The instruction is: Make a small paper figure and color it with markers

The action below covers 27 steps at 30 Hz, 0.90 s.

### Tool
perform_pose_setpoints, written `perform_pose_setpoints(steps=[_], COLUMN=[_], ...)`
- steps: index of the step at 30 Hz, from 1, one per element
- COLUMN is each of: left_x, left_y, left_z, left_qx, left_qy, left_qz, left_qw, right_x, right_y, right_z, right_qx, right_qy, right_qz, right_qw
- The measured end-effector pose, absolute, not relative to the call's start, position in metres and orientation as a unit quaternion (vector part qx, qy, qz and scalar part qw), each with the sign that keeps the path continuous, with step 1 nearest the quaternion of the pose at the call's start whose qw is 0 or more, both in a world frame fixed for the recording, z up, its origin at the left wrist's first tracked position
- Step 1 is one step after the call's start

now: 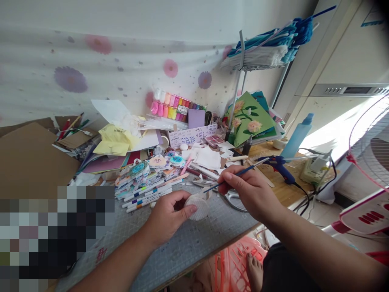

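Note:
My left hand (168,215) is closed on a round, pale, textured disc (199,209), its thumb lying across the disc's near face. A thin blue paintbrush (234,178) sits pinched in my right hand (246,188), slanting down to the left. The brush's low end is at the disc's upper edge; whether it touches cannot be made out. Beneath both hands lies a grey gridded cutting mat (179,247). Scissors (235,202) rest on the mat just under my right hand, partly hidden by it.
Left of the hands lie several markers (148,198) and a heap of small decorated cutouts (138,168). A blue glue gun (281,168) and blue spray bottle (299,136) are at the right. A cardboard box (36,156) stands at left. The table's front edge (212,253) is close.

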State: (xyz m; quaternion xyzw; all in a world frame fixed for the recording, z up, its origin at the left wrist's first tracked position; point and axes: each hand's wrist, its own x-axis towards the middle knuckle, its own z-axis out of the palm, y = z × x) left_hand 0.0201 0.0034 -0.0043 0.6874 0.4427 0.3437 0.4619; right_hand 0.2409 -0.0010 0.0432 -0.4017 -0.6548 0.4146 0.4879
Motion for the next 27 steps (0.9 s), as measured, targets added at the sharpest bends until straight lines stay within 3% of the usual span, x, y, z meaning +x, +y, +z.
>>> perform_pose_setpoints(steps=[9,15,21,27], left_x=[0.021,0.023,0.026,0.027], left_y=[0.002,0.001,-0.002,-0.005], left_z=[-0.005,-0.004,-0.003,-0.001], left_qx=[0.635,0.590,0.558,0.549], left_qy=[0.408,0.396,0.389,0.373], left_qz=[0.377,0.394,0.438,0.455], left_qw=[0.537,0.583,0.588,0.593], right_x=[0.230,0.242,0.228,0.205], right_y=[0.001,0.006,0.002,0.006], right_z=[0.035,0.034,0.021,0.006], right_qx=[-0.381,-0.333,-0.397,-0.376], right_qy=[-0.680,-0.593,-0.669,-0.595], right_qz=[0.438,0.443,0.462,0.524], right_qw=[0.448,0.584,0.426,0.480])
